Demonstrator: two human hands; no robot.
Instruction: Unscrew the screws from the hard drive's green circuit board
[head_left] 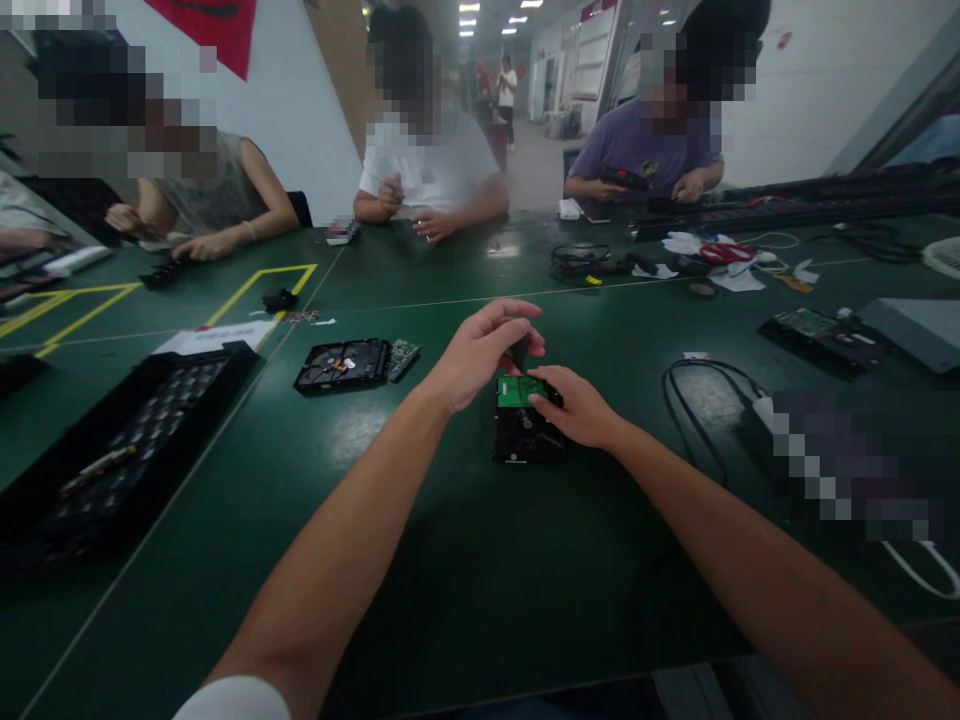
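Observation:
A black hard drive (527, 440) lies on the green table in front of me, its green circuit board (514, 391) facing up at the far end. My right hand (576, 405) grips the drive's right side, thumb across the top near the board. Above the far end, my left hand (491, 345) has curled fingers around a small dark piece (518, 350). Fingers partly cover that piece, so its kind cannot be made out.
To the left lie another hard drive (345, 364), a loose circuit board (404, 357) and a long black tray (142, 440). On the right are a third drive (825, 338), a grey box (919, 330) and a looped cable (675, 375). Several people sit across the table.

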